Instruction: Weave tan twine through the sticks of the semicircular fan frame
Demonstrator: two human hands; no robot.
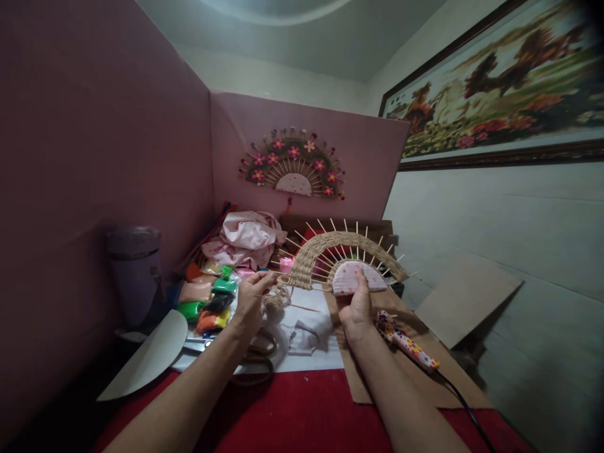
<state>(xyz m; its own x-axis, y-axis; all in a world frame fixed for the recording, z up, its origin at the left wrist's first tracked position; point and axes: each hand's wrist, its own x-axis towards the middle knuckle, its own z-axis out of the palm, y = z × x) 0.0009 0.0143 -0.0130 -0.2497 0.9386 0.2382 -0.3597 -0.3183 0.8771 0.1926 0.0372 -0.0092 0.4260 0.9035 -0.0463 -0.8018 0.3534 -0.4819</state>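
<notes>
In the head view, my right hand (357, 308) grips a half-round woven fan (325, 242), thumb on its white, dotted cloth-covered centre (352, 280). Thin sticks radiate from that centre through a band of woven twine, their tips sticking out past it. My left hand (252, 299) is closed in a pinch at the fan's left end, by the lowest sticks. Whether a stick tip or a strand of twine is between the fingertips I cannot make out. A bundle of loose twine (277, 301) lies just behind that hand. Scissors (257, 352) rest partly hidden under my left forearm.
Packets of coloured material (207, 302) and crumpled dotted cloth (248, 236) lie at left. A half-round card (151, 358) is nearer me. On cardboard (368, 384) at right rests a flower-patterned glue gun (410, 349) with a black cable. A finished flowered fan (292, 157) hangs behind.
</notes>
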